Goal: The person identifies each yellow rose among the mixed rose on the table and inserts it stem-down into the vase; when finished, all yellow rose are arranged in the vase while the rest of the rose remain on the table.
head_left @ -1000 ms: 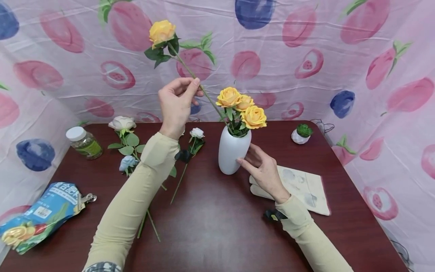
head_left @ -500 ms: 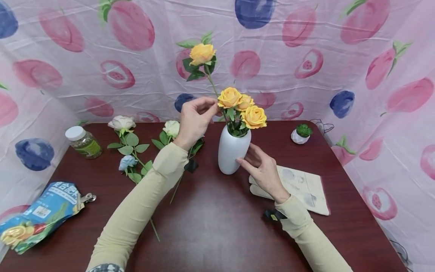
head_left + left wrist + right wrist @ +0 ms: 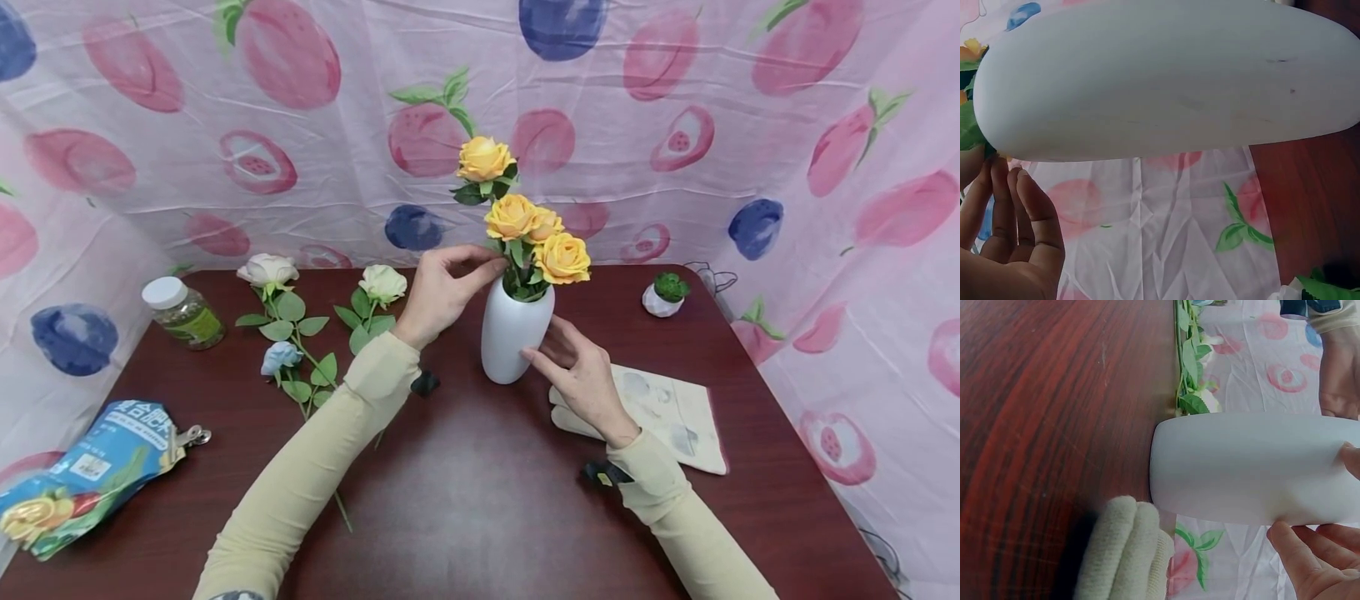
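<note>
A white vase (image 3: 516,337) stands upright on the table with several yellow roses (image 3: 562,257) in its mouth. One yellow rose (image 3: 486,159) rises higher than the others. My left hand (image 3: 442,292) pinches its stem just above the vase rim; leaves and fingers hide where the stem enters. From the right, my right hand (image 3: 585,379) holds the side of the vase, its thumb on the near wall. The left wrist view has the vase (image 3: 1166,81) filling the top, with the left fingers (image 3: 1041,212) at its mouth. In the right wrist view, the right fingers (image 3: 1294,550) touch the vase wall.
White roses (image 3: 382,284) and a blue flower (image 3: 281,357) lie on the table at left. A lidded jar (image 3: 187,315) and a clipped blue bag (image 3: 105,471) are farther left. Folded gloves (image 3: 667,412) lie right of the vase, with a small potted succulent (image 3: 666,295) behind.
My left hand has moved right and down to the vase mouth, lowering the tall yellow rose and bringing it more upright. The right hand has stayed on the vase.
</note>
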Available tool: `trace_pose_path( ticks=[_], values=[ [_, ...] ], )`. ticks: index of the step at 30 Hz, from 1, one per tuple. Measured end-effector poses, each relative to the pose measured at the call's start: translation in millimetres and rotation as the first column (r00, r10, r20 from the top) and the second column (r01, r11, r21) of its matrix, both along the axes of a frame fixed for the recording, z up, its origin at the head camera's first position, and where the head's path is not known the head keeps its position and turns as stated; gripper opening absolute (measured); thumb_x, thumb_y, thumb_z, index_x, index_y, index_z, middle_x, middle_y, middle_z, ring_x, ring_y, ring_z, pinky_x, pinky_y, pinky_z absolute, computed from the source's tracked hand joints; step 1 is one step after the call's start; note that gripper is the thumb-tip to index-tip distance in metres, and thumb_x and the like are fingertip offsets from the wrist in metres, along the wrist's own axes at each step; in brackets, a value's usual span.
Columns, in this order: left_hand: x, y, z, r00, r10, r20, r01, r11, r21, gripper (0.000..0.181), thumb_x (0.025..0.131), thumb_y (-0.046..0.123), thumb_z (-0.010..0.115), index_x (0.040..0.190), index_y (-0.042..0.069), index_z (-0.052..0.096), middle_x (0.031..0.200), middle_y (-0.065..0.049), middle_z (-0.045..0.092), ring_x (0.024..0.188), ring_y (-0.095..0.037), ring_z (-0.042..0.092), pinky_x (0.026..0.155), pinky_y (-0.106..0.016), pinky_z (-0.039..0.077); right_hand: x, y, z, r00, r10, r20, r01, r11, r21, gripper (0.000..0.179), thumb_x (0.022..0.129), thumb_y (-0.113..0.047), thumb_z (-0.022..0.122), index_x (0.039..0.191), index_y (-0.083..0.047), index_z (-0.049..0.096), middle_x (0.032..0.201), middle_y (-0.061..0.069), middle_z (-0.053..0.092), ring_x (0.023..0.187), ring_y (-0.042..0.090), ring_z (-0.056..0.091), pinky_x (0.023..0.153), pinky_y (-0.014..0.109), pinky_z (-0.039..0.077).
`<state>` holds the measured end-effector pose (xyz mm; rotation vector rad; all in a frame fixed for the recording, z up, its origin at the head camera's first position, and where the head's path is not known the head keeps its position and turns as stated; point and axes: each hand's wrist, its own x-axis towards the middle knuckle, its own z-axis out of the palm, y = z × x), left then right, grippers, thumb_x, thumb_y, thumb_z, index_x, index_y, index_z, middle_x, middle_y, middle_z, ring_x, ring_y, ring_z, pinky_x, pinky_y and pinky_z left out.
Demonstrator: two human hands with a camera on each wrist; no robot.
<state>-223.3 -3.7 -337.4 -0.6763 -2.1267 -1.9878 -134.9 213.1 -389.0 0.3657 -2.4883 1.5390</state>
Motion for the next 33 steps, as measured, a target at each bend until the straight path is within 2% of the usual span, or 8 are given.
trace_pose_path(
  ticks=[4, 8, 13, 18, 22, 27, 33],
  values=[
    [-0.1, 0.7, 3.1, 1.0, 0.005, 0.007, -0.006, 0.999, 0.045, 0.021, 0.094, 0.019, 0.077, 0.111, 0.006, 0.079, 0.105, -0.007, 0.077, 0.087, -0.024, 0.07, 0.074, -0.03, 0.059, -0.4, 0.0, -0.5, 1.0, 0.002, -0.01, -0.002, 1.0, -0.001, 0.054, 0.093, -0.012, 0.078, 0.141, -0.004, 0.058, 0.136, 0.02, 0.065, 0.116, 0.033, 0.07, 0.093, 0.044, 0.058],
    [-1.7, 1.2, 5.9, 1.0, 0.007, -0.014, -0.006, 0.997, 0.076, 0.021, 0.096, 0.016, 0.075, 0.111, 0.003, 0.078, 0.103, -0.01, 0.076, 0.083, -0.032, 0.07, 0.073, -0.035, 0.06, -0.6, -0.5, -0.7, 1.0, 0.006, -0.015, -0.006, 1.0, -0.007, 0.054, 0.092, -0.011, 0.078, 0.141, -0.004, 0.058, 0.136, 0.021, 0.065, 0.115, 0.034, 0.07, 0.093, 0.044, 0.058],
    [-0.5, -0.1, 3.7, 1.0, 0.004, -0.009, -0.004, 0.998, 0.06, 0.018, 0.096, 0.017, 0.074, 0.107, 0.003, 0.078, 0.104, -0.009, 0.076, 0.085, -0.026, 0.069, 0.075, -0.034, 0.059, -0.3, -0.8, -0.4, 1.0, 0.008, -0.015, -0.008, 1.0, -0.008, 0.054, 0.092, -0.011, 0.078, 0.142, -0.004, 0.058, 0.136, 0.021, 0.065, 0.116, 0.034, 0.07, 0.093, 0.045, 0.058],
    [1.6, -1.0, -3.3, 0.999, -0.045, 0.021, 0.044, 0.998, 0.052, 0.018, 0.095, 0.018, 0.077, 0.107, 0.004, 0.079, 0.109, -0.007, 0.077, 0.099, -0.015, 0.07, 0.084, -0.032, 0.059, -1.0, 0.0, -1.4, 1.0, 0.018, -0.021, -0.019, 1.0, -0.011, 0.055, 0.092, -0.012, 0.078, 0.142, -0.005, 0.057, 0.136, 0.02, 0.065, 0.117, 0.034, 0.07, 0.093, 0.043, 0.058],
    [0.8, -1.2, -5.8, 0.999, -0.033, 0.004, 0.032, 0.997, 0.077, 0.018, 0.094, 0.017, 0.077, 0.108, 0.005, 0.079, 0.107, -0.006, 0.077, 0.097, -0.014, 0.071, 0.082, -0.032, 0.059, -1.4, 0.4, -1.9, 1.0, 0.024, -0.016, -0.024, 1.0, -0.01, 0.055, 0.093, -0.012, 0.078, 0.143, -0.005, 0.057, 0.138, 0.02, 0.064, 0.118, 0.034, 0.069, 0.093, 0.043, 0.058],
    [-1.5, -0.2, -3.2, 0.999, 0.0, -0.038, 0.004, 0.994, 0.111, 0.017, 0.094, 0.016, 0.077, 0.107, 0.004, 0.079, 0.099, -0.005, 0.077, 0.09, -0.015, 0.07, 0.076, -0.029, 0.056, -0.3, -0.6, 0.0, 1.0, 0.018, -0.02, -0.018, 1.0, -0.005, 0.055, 0.092, -0.011, 0.078, 0.142, -0.004, 0.057, 0.136, 0.021, 0.065, 0.117, 0.035, 0.07, 0.093, 0.044, 0.058],
    [1.1, -0.5, -4.5, 0.999, -0.021, -0.025, 0.023, 0.996, 0.086, 0.017, 0.094, 0.014, 0.077, 0.106, 0.002, 0.079, 0.104, -0.008, 0.078, 0.097, -0.015, 0.072, 0.084, -0.03, 0.058, -0.1, -1.4, 2.3, 1.0, 0.011, -0.016, -0.011, 1.0, 0.008, 0.054, 0.092, -0.009, 0.078, 0.141, -0.001, 0.057, 0.135, 0.022, 0.065, 0.116, 0.035, 0.07, 0.093, 0.044, 0.058]
  ],
)
